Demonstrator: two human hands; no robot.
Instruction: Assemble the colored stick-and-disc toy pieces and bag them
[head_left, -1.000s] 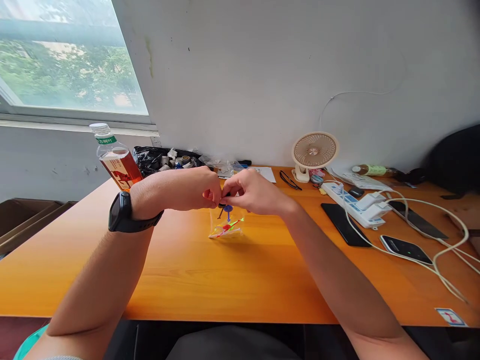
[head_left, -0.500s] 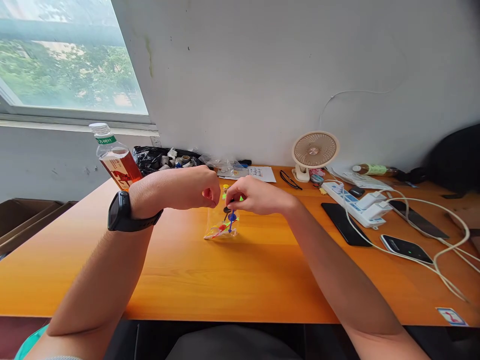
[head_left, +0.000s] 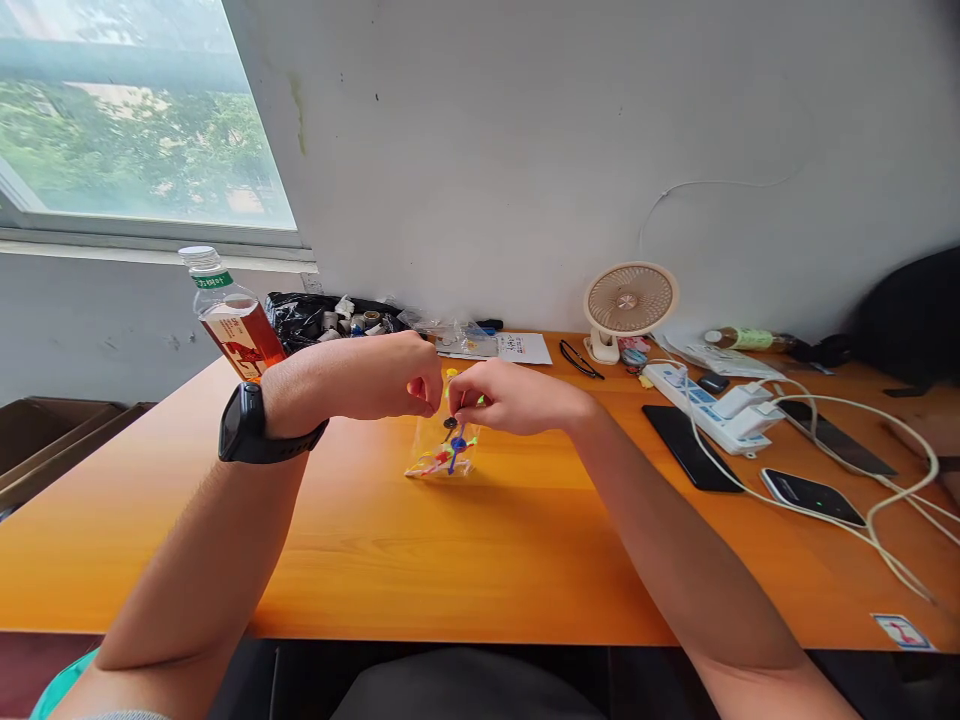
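Above the orange table (head_left: 480, 560), the left hand (head_left: 375, 378) and right hand (head_left: 517, 395) each pinch the top edge of a small clear bag (head_left: 444, 440) that hangs to the tabletop, its coloured contents too small to identify and the fingertips partly hidden behind knuckles.

The near half of the bench (head_left: 465, 560) lies bare in front of both forearms, giving open passage from either side. To the left, a bottle (head_left: 231, 318) and black bag (head_left: 307, 315) stand by the wall. To the right, a fan (head_left: 628, 305), power strip (head_left: 712, 405), phones (head_left: 690, 433) and looping cables (head_left: 892, 500) crowd the surface.
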